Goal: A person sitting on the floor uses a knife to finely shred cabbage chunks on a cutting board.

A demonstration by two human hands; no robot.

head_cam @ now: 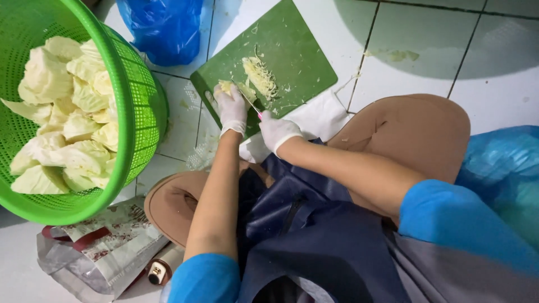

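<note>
A green cutting board [292, 39] lies on the white tiled floor. My left hand [232, 109], in a white glove, presses down a small pale cabbage piece [242, 87] on the board's near edge. My right hand [278, 130], also gloved, grips a pink-handled knife [250, 102] whose thin blade rests against that piece. A pile of shredded cabbage [260, 76] sits just beyond the blade, in the middle of the board.
A large green plastic basket [140, 101] full of cabbage wedges [67, 112] stands at the left. A blue plastic bag [163, 25] lies behind it, another blue bag [499, 168] at the right. Crumpled packets [106, 241] lie at lower left. My knees and dark apron fill the foreground.
</note>
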